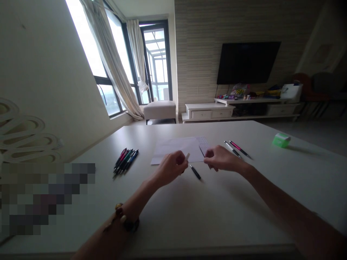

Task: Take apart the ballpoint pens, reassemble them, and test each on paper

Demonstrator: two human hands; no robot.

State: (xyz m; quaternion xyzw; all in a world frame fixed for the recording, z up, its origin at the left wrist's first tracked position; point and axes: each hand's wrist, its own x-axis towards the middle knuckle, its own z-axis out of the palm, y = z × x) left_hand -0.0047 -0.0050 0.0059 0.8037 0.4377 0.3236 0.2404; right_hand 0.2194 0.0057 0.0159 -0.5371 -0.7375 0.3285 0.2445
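My left hand [172, 164] is closed in a pinch on a short white pen barrel [187, 156] that sticks out past the fingertips. In my right hand [217, 158] a thin dark pen refill [202, 151] is pinched, slanting up to the left above the paper. Between the hands a black pen part [195, 172] lies on the table, touched by neither. Behind them is a white sheet of paper [173, 146], with faint print at its right side. My fingers hide part of both held pieces.
A bundle of several pens [125, 161] lies at the left. Right of the paper are a white-and-black pen [232, 149] and a pink-and-black pen [240, 149]. Farther right stands a small green box [281, 140]. All rest on a white table [173, 216].
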